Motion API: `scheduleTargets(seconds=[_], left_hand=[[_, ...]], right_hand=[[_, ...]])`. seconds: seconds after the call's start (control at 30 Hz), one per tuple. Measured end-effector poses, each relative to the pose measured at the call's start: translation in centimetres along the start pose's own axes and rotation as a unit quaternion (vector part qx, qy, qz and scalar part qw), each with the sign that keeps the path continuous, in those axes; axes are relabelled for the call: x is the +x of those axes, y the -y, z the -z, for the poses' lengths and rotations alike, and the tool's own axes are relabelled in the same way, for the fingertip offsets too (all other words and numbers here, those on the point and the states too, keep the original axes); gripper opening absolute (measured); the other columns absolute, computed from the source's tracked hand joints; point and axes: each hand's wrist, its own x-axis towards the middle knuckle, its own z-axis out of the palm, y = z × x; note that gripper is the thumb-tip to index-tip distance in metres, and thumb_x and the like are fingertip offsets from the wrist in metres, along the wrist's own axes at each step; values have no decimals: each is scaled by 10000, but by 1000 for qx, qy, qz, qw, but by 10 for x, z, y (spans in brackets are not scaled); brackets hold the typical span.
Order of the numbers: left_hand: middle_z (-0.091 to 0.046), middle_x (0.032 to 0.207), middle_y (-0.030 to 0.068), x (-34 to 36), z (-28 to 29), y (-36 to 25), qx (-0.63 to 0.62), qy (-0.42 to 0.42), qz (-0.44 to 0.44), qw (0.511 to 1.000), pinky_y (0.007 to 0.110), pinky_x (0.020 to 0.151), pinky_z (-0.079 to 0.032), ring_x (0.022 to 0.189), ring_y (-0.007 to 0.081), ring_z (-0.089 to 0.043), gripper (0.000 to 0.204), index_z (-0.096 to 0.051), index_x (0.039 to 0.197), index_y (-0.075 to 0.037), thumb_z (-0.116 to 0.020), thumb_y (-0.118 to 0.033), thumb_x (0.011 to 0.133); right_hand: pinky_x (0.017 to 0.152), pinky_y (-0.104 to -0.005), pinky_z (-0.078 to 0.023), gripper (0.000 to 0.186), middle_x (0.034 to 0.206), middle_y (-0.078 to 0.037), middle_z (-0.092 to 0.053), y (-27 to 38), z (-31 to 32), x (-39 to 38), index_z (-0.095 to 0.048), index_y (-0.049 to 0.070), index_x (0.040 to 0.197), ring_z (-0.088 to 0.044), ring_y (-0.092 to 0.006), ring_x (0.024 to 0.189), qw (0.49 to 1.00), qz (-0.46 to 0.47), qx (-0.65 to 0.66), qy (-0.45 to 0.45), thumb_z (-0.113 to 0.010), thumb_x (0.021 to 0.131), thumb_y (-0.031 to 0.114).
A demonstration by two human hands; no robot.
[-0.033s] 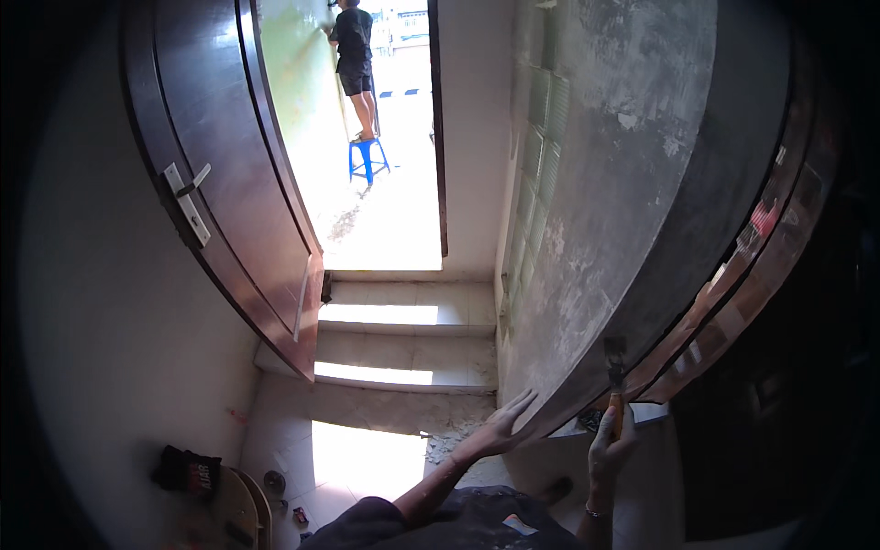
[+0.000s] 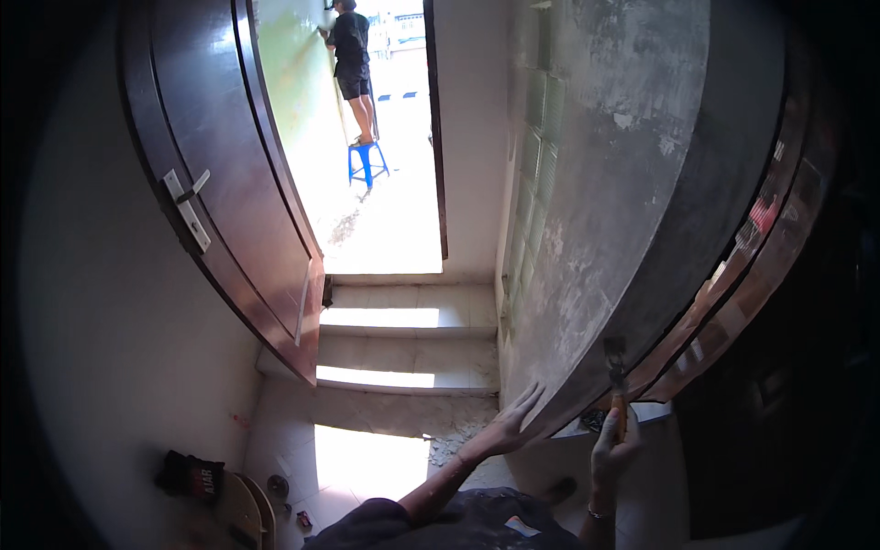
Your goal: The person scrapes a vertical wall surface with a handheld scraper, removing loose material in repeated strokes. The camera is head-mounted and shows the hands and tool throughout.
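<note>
My left hand point(image 2: 509, 427), dusted pale, lies open with fingers stretched out along the lower edge of a grey, patchily plastered wall point(image 2: 623, 183). To its right, my right hand point(image 2: 612, 449) grips a putty knife point(image 2: 619, 403) by its orange-brown handle. The metal blade point(image 2: 614, 351) is raised against the darker band of the wall near the corner.
Steps point(image 2: 408, 353) with debris lead up to a bright doorway with an open wooden door point(image 2: 225, 137); beyond, a person point(image 2: 353, 46) stands on a blue stool point(image 2: 367, 158). A wooden chair point(image 2: 257, 513) with a black cloth point(image 2: 188, 475) is at lower left. Glass blocks point(image 2: 541, 137) line the wall.
The view has shifted very slightly, so the doorway and steps appear a little lower. The person beyond the door has moved an arm slightly. My hands hold almost the same positions.
</note>
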Motion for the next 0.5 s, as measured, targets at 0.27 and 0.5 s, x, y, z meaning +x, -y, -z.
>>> scheduleTargets(seconds=[0.27, 0.5], left_hand=[[-3, 1610, 381, 84, -21, -45, 6, -5, -95, 995, 407, 1243, -158, 1529, 454, -59, 1020, 94, 1560, 73, -665, -166, 921], [6, 1572, 440, 89, -36, -49, 62, -46, -67, 995, 417, 1246, -143, 1511, 501, -46, 962, 96, 1511, 167, -594, -212, 960]], right_hand=[[769, -423, -546, 303, 997, -273, -690, 0, 5, 14, -644, -111, 1139, -704, -409, 907, 998, 4, -44, -36, -587, 1008, 157], [745, -438, -541, 330, 937, -303, -687, 6, 3, 15, -641, -132, 1119, -698, -451, 885, 999, 1, -31, -41, -552, 1020, 170]])
